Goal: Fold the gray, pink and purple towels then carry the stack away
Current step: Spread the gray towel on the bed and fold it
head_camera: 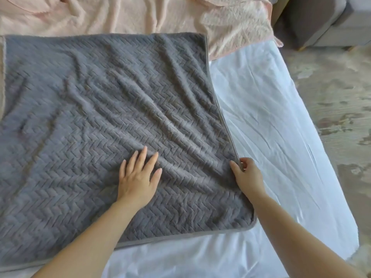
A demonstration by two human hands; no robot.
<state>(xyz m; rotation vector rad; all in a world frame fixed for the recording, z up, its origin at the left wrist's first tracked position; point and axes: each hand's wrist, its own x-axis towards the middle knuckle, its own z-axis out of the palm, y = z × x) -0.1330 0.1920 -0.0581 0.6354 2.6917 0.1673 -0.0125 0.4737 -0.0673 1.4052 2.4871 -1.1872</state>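
A large gray towel [100, 107] with a herringbone texture lies spread over the bed, wrinkles fanning out from its right edge. My left hand [138, 177] rests flat on it with fingers straight and spread. My right hand [248, 175] pinches the towel's right hem between thumb and fingers. A pink towel [140, 15] lies crumpled across the far side of the bed, partly under the gray one. No purple towel is visible.
The bed's white sheet [271, 127] shows to the right and along the near edge. Beyond the bed's right side lies a mottled beige rug [337, 97]. A gray sofa [321, 21] stands at the top right.
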